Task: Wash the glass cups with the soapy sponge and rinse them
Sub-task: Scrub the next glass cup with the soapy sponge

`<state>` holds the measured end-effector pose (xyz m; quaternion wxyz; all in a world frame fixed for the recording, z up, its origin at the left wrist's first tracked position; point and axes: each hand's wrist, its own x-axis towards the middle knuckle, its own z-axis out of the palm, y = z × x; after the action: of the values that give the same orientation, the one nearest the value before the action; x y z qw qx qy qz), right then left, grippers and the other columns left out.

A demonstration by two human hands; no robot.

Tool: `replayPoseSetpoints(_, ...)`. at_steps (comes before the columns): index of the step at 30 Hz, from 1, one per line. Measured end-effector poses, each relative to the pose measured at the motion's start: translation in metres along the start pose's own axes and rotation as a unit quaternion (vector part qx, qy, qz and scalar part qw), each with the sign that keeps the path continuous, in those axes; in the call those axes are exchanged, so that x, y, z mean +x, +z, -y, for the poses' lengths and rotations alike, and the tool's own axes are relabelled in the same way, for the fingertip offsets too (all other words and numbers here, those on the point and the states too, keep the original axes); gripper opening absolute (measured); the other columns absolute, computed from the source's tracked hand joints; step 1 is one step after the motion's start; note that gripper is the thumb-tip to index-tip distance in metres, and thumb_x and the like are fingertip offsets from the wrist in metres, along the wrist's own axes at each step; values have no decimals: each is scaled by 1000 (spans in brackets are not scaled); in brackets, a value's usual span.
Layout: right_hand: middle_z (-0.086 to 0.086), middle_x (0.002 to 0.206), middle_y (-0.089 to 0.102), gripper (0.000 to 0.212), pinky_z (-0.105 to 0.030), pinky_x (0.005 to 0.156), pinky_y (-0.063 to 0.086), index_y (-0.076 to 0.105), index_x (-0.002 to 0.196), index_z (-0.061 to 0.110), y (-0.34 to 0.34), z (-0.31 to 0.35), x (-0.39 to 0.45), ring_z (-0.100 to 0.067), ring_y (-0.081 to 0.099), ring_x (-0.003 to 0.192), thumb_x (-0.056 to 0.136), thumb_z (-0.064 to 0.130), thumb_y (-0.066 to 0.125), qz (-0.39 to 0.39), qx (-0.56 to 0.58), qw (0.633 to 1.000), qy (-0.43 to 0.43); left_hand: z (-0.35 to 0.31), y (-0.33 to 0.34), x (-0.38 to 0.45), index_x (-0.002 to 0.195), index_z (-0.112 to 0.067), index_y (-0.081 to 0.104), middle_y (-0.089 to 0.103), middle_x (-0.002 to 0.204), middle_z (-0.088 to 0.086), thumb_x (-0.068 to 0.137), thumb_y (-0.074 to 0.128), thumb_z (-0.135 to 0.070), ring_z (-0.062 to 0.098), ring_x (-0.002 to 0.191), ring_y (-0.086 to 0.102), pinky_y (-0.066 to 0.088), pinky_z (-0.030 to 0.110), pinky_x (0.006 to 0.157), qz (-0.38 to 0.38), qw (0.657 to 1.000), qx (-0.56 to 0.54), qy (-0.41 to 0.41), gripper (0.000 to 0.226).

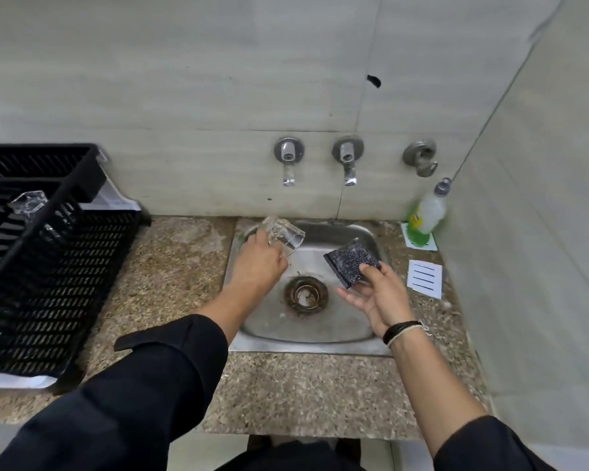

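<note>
Left hand: the left hand (257, 266) is wrapped round a glass cup (284, 235), held tilted over the back left of the sink (306, 334).
Right hand: a dark sponge (351, 262) is pinched by the right hand (376, 297) above the sink's right side.
Rack: a second glass (28, 202) is seen in the black rack (48, 266) on the bench (170, 266).

No words or numbers clear enough to read. Yellow label on the bottle (428, 209) too blurry. Only five dark lines on the white card (425, 278).
</note>
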<state>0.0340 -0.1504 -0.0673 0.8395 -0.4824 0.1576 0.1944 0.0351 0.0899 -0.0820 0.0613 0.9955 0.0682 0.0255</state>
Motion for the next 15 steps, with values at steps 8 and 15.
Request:
replayPoseSetpoints(8, 2, 102, 75, 24, -46, 86, 59, 63, 115, 20, -4, 11, 14, -6, 72, 87, 96, 7, 62, 6, -269, 948, -170, -11, 3, -2, 69, 0, 49, 57, 69, 18, 99, 50, -30, 22, 64, 49, 37, 41, 65, 39, 936, -333, -104, 42)
replayPoseSetpoints(15, 7, 106, 72, 34, -32, 70, 50, 67, 118, 24, 34, 0, 33, -21, 54, 93, 87, 11, 59, 93, -725, 482, -482, -20, -11, -18, 75, 5, 54, 57, 72, 11, 97, 50, -27, 12, 65, 51, 42, 33, 68, 73, 923, -377, -28, 39)
